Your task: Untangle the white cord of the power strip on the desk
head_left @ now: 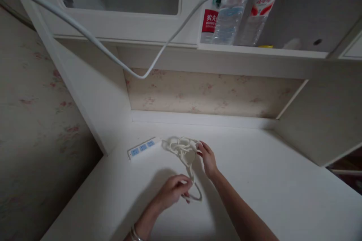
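A white power strip (144, 147) with several blue socket faces lies on the white desktop, left of my hands. Its pale cord (183, 147) runs from the right end into a loose tangle of loops. My left hand (175, 189) is closed on a lower loop of this cord, the fingers bent around it. At the right side of the tangle, my right hand (207, 157) pinches the cord near its end; what sits between the fingertips is partly hidden. A bracelet (135, 233) circles my left wrist.
A thick white cable (141, 77) hangs across the view in front of the overhead cabinet (127, 26). Plastic bottles (230, 17) stand on the shelf at upper right. White side panels and floral wallpaper (209, 90) border the desktop (254, 180).
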Available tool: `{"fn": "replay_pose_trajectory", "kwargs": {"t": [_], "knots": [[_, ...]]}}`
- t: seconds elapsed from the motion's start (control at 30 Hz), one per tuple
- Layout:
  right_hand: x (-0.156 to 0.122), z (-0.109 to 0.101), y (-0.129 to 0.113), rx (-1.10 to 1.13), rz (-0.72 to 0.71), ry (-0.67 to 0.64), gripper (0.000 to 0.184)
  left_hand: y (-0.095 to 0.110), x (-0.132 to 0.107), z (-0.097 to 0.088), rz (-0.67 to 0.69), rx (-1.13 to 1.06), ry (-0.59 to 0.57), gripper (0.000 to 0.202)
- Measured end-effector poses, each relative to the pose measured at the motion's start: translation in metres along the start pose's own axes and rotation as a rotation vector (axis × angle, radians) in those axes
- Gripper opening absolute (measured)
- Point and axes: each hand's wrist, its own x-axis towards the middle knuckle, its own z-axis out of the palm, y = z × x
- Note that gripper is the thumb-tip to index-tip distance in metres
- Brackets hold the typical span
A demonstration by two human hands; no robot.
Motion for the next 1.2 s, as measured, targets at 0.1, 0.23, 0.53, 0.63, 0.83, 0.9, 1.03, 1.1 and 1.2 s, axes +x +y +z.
{"fn": "replay_pose_trajectory", "kwargs": {"t": [0.1, 0.23, 0.53, 0.63, 0.83, 0.9, 1.03, 1.1, 1.2], "knots": [[-0.019, -0.017, -0.011, 0.220, 0.063, -0.001, 0.040, 0.007, -0.013, 0.005, -0.121, -0.011, -0.412, 0.040], [-0.038, -0.035, -0.017, 0.268, 0.056, -0.056, 0.035, 0.006, -0.011, -0.014, -0.058, -0.272, -0.114, 0.041], [-0.056, -0.032, -0.038, 0.141, 0.051, -0.341, 0.042, -0.010, 0.023, -0.032, 0.206, 0.065, 0.596, 0.042], [-0.061, -0.020, -0.047, 0.111, 0.057, -0.374, 0.046, -0.018, 0.029, -0.023, 0.251, 0.061, 0.544, 0.045], [-0.074, -0.002, -0.049, 0.192, 0.046, -0.352, 0.039, -0.029, 0.031, -0.025, 0.291, -0.021, 0.586, 0.040], [-0.077, -0.001, -0.049, 0.158, 0.050, -0.338, 0.035, -0.028, 0.029, -0.026, 0.297, -0.016, 0.567, 0.039], [-0.078, -0.003, -0.052, 0.147, 0.057, -0.353, 0.036, -0.023, 0.025, -0.025, 0.260, -0.055, 0.528, 0.048], [-0.078, -0.004, -0.054, 0.140, 0.078, -0.379, 0.040, -0.022, 0.025, -0.025, 0.238, -0.085, 0.510, 0.056], [-0.079, -0.003, -0.057, 0.106, 0.099, -0.430, 0.045, -0.022, 0.025, -0.026, 0.235, -0.085, 0.472, 0.062]]}}
